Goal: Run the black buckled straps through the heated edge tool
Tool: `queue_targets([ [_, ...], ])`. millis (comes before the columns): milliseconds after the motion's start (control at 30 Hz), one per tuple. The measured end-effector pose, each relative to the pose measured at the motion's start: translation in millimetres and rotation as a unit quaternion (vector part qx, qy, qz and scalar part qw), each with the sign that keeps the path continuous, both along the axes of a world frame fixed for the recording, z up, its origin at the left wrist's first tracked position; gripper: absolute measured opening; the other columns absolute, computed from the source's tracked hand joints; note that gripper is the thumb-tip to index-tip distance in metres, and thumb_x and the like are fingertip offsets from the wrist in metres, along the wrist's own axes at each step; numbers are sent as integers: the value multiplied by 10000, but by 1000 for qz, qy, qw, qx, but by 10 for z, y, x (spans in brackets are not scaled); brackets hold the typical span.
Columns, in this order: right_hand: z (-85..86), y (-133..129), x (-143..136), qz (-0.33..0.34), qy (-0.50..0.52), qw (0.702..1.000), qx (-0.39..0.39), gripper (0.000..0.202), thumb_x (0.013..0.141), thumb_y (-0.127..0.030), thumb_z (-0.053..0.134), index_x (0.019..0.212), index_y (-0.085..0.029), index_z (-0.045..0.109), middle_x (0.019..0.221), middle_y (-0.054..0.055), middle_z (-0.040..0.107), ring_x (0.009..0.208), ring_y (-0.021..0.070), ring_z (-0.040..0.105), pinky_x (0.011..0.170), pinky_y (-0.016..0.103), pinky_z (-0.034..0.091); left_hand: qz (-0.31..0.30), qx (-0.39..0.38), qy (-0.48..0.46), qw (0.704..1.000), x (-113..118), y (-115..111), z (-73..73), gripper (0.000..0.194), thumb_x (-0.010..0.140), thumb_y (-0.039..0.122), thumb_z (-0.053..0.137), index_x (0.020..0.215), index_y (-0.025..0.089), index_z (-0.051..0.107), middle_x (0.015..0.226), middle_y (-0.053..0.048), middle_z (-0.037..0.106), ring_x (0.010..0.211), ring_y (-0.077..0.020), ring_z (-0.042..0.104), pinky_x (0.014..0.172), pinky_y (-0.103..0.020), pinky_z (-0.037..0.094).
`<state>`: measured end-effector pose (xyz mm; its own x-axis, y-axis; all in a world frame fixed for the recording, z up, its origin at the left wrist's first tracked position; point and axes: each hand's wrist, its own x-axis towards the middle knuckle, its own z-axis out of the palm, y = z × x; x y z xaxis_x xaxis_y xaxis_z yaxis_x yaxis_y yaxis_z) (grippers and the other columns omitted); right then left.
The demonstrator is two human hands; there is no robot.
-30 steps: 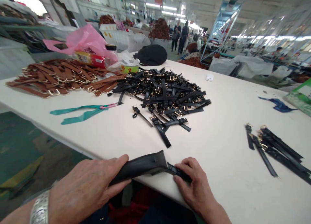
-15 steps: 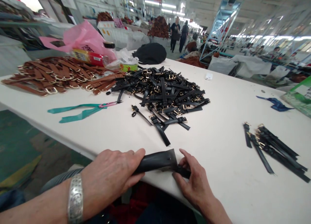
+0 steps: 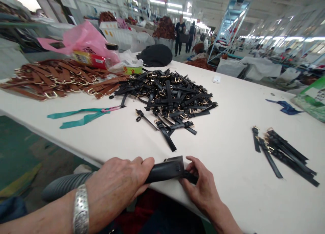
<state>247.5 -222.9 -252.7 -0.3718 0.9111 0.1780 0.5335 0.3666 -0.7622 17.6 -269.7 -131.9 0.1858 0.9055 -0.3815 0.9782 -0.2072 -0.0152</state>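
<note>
A wide black piece (image 3: 165,170) is held at the table's front edge, a bit of metal showing at its top edge. My left hand (image 3: 122,179), closed, wraps round its left end. Just past its right end, my right hand (image 3: 203,186) pinches a short dark strap (image 3: 190,177) that meets the wide piece. Beyond my hands lies a large heap of black buckled straps (image 3: 169,95), with a few loose ones in front. Several more black straps (image 3: 289,152) are at the right.
Brown buckled straps (image 3: 58,76) lie at the left, near a pink bag (image 3: 83,39). Pink-handled snips (image 3: 109,109) with teal strips sit on the white table (image 3: 228,132). A black cap (image 3: 155,55), blue cloth (image 3: 286,107) and green bag (image 3: 313,98) are farther back. Two people stand in the aisle.
My left hand and the wide black piece have shifted slightly; metal now shows above its upper edge. The camera view has moved a little. In the aisle, the people appear nearer.
</note>
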Motion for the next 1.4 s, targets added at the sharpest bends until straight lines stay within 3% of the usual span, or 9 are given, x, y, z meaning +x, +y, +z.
queue_targets([
  [200,16,-6,-6,-11,-9,1000,-12,576,684,-148,592,1237,-204,439,852,-6,596,736,144,569,732,292,486,17,17,-29,999,-239,15,-79,161,904,371,486,974,235,537,864,-49,716,786,-324,698,656,-437,524],
  [333,26,-18,-16,-8,-10,1000,-14,552,673,-145,588,1207,-203,459,846,-6,598,730,145,573,724,293,488,35,0,-27,999,-390,-44,-58,187,916,387,456,983,239,549,863,-51,714,799,-310,697,677,-431,517],
  [633,0,1,-4,-11,7,1000,-6,451,714,-177,599,1149,-198,484,853,12,602,742,151,580,730,295,495,-1,2,-8,1000,-28,23,-15,141,905,293,473,998,220,549,901,-66,703,758,-295,695,633,-399,523],
  [767,14,-2,-18,-16,-3,1000,2,469,686,-148,590,1141,-202,486,842,4,605,738,149,588,721,289,496,26,18,-50,998,-141,2,-78,177,903,352,483,996,220,556,894,-58,718,784,-287,696,644,-371,510],
  [933,35,-19,-21,-5,-6,1000,1,476,670,-135,589,1131,-199,490,846,8,608,742,153,586,732,302,498,23,4,-53,998,-319,-120,-59,171,920,354,456,994,231,549,907,-60,702,816,-308,689,702,-444,520],
  [1067,23,-19,-16,-1,-8,1000,8,445,678,-136,591,1109,-202,502,845,11,607,742,155,580,721,302,495,-6,11,-25,1000,-208,-127,-12,133,900,289,483,1000,233,550,893,-57,694,779,-313,690,663,-448,530],
  [1200,11,-17,-7,-3,1,1000,15,400,700,-152,603,1087,-201,514,848,15,610,746,156,583,724,299,501,-18,43,-27,999,-85,-33,-57,132,895,297,495,990,225,550,895,-59,706,736,-300,691,627,-407,520],
  [1400,65,-26,-3,13,-16,1000,17,342,746,-194,611,1086,-200,580,898,41,629,815,181,591,767,330,502,73,49,-59,994,-338,0,-145,263,895,444,471,1002,224,569,832,-89,718,788,-310,689,658,-380,486],
])
